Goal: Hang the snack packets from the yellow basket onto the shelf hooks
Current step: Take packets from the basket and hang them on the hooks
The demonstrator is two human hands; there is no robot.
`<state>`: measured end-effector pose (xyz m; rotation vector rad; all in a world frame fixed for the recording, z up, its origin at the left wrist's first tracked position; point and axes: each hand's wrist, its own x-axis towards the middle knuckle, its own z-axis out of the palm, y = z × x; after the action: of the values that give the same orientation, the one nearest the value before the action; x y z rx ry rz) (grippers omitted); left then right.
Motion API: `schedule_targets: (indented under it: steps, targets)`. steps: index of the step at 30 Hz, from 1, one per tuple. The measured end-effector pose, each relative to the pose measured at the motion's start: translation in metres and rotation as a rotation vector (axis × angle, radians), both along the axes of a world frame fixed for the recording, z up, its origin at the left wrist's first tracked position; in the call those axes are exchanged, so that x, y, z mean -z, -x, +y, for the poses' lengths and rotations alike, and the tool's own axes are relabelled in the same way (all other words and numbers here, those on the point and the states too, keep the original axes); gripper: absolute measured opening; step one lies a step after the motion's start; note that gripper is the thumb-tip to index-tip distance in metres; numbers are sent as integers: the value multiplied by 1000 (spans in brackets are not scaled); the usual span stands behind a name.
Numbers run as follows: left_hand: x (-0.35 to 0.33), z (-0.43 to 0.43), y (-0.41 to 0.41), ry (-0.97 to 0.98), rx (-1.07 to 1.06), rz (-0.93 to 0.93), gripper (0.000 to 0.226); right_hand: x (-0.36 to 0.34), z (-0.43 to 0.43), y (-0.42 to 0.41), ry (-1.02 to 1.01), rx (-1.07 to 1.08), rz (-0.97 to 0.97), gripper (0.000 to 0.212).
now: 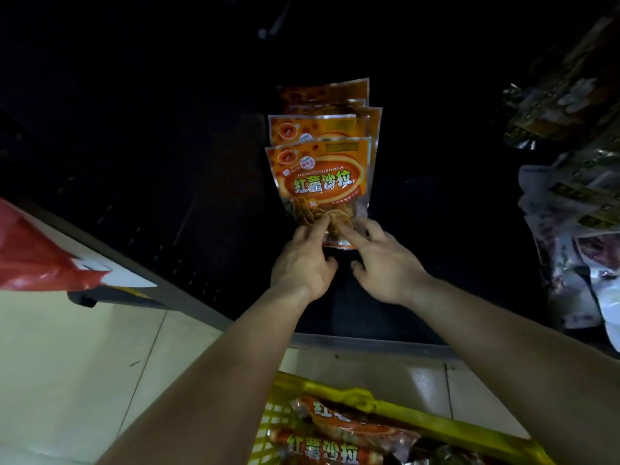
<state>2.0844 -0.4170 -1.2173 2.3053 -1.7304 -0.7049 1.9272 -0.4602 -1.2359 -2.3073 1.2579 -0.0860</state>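
Several orange snack packets hang in a row against the dark shelf back, one behind another. The front packet (320,186) shows red and green lettering and a clear window of chips at its bottom. My left hand (303,260) pinches the packet's lower left corner and my right hand (385,260) holds its lower right corner. The hook is hidden behind the packets. At the bottom of the view the yellow basket (446,427) holds more of the same orange packets (332,448).
Silver and white snack bags (570,196) hang on the shelf at the right. A red plastic bag (37,260) sits at the left above a grey shelf base. Pale floor tiles lie below, and a metal shelf edge (369,344) runs under my arms.
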Motion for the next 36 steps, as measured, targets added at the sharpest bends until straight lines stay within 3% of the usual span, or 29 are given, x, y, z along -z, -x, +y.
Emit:
schedule_targets:
  steps: [5,14,27,36]
  targets:
    - [3,-13,-4,-3,77,-92,82,0,-19,-13,-53,37,15,86]
    - [-37,20,0,-85,57,15,74,-34,13,23,-94,98,62,72]
    - [-143,171,46,-109,112,-53,64,-164,168,128,-175,157,141,57]
    - [-111,286,87,-193,162,-23,59,-141,267,181,-232,205,194,52]
